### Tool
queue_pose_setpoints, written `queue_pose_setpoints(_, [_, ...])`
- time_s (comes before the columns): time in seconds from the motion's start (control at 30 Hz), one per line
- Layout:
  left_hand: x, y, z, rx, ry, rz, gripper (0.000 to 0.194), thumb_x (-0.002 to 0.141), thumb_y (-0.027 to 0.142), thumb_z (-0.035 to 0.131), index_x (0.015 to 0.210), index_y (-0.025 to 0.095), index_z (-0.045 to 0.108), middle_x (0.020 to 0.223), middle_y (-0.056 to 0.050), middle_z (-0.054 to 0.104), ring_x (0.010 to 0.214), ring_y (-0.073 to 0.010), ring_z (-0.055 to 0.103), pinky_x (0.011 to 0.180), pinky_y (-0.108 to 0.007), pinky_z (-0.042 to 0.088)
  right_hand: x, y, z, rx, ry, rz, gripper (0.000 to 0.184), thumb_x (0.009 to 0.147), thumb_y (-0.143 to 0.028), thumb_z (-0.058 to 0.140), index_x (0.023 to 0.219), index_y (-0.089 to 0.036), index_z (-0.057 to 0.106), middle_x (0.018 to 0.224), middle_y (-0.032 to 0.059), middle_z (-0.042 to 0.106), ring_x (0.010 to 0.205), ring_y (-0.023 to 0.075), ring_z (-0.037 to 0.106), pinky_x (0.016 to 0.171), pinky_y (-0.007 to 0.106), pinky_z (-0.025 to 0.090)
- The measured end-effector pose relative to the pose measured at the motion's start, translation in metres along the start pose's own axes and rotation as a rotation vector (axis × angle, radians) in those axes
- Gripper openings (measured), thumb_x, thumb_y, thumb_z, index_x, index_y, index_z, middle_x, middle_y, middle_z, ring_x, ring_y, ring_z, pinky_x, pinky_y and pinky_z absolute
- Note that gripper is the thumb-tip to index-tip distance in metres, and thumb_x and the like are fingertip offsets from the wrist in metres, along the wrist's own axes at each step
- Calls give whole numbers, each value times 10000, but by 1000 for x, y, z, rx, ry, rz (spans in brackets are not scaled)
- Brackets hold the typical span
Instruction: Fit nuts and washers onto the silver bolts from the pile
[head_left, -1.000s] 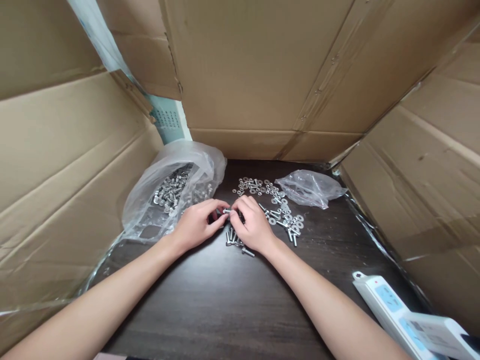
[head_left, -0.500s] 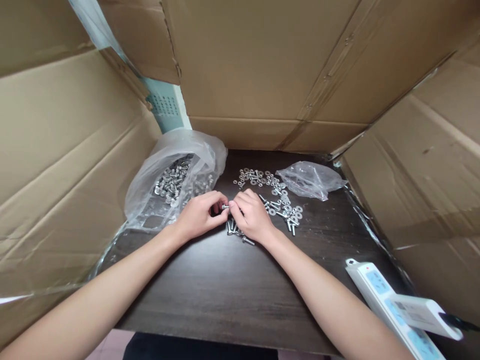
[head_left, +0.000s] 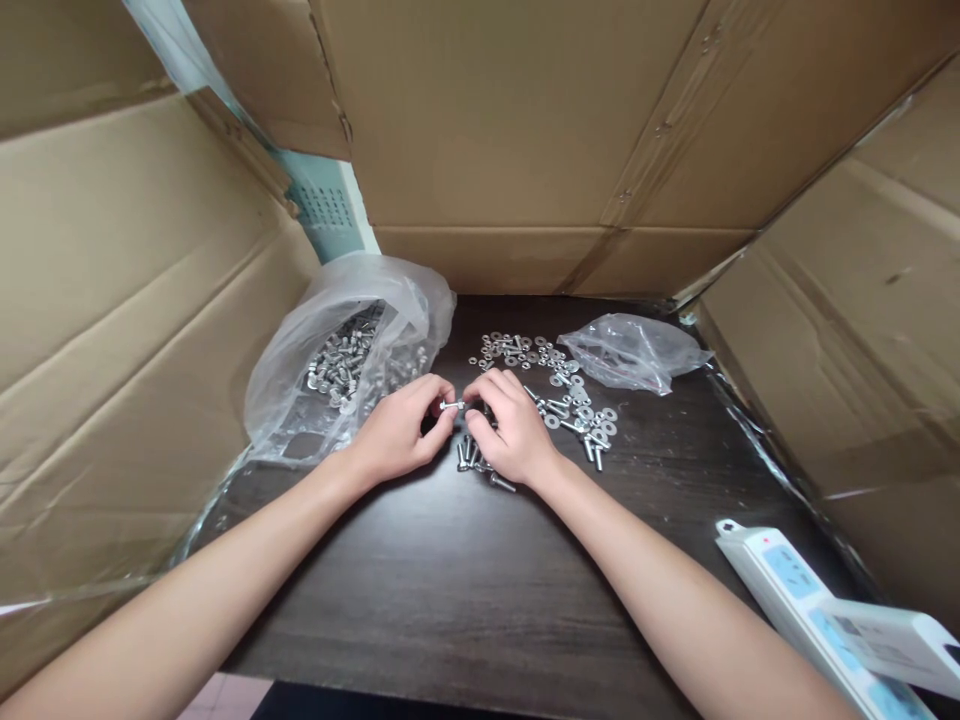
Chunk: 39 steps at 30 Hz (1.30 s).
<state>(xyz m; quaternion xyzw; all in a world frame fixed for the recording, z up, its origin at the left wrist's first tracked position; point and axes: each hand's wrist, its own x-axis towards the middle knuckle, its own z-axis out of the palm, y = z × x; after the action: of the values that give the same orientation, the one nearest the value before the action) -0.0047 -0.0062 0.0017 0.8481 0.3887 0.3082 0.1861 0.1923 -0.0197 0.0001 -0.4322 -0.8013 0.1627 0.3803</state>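
- Bolt (head_left: 452,405), one, metal: mid-frame, between the two hands, lying roughly level above the table (head_left: 427,600).
- Left hand (head_left: 405,425): fingers curled, thumb and forefinger nearly closed, with the bolt's left end between them.
- Right hand (head_left: 514,425): half-curled, thumb and forefinger at the bolt's right end (touching or just beside it, I cannot tell).
- Loose bolts (head_left: 465,455), small cluster: centre of frame, just below the fingertips, partly hidden by the right hand.
- Washers (head_left: 607,430), many, flat, mixed with further bolts: scattered from above the right hand to right of centre.
- Big bag (head_left: 274,385), clear plastic, metal hardware inside: left of centre.
- Small bag (head_left: 637,350), clear, crumpled: right of centre, near the washers.
- Power strip (head_left: 787,575), white and blue: lower right, adapter (head_left: 885,640) on it.
- Cardboard (head_left: 525,110): top, left and right of frame.
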Motion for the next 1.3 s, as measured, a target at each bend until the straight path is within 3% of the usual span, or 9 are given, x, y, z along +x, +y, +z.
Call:
queue_pose_setpoints(0.2, [0,1,1,10,-10,25,99,995,267,493,1006,187,552,893,-38,628,783,-183,603,747,-309,483,-1,0,2,1,-3,-46,54,927,-213,504,917,-215,557,950,73,615,916,251,533,835,406,443])
queue_pose_setpoints(0.47, [-1,0,1,31,-30,39,143,1026,285,468,1028,193,577,945,-57,674,869,-205,646,811,-326,509,0,3,5,-38,-17,-49,182,991,-246,442,823,-226,509,876,68,590,849,237,499,781,397,420])
queue_pose_setpoints(1.13, [0,-2,2,89,-46,5,176,1010,329,487,1023,194,599,794,-21,664,672,-174,616,648,-290,478,1,7,6,-90,-70,-38,377,1060,-251,401,705,-215,520,763,37,579,765,200,442,769,372,388])
queue_pose_setpoints(1.3, [0,-2,3,91,-51,3,181,1020,330,463,1021,200,589,817,-25,677,681,-180,632,661,-294,486,1,3,2,-38,-54,-37,274,1030,-254,441,786,-215,559,852,49,623,826,212,486,809,384,417])
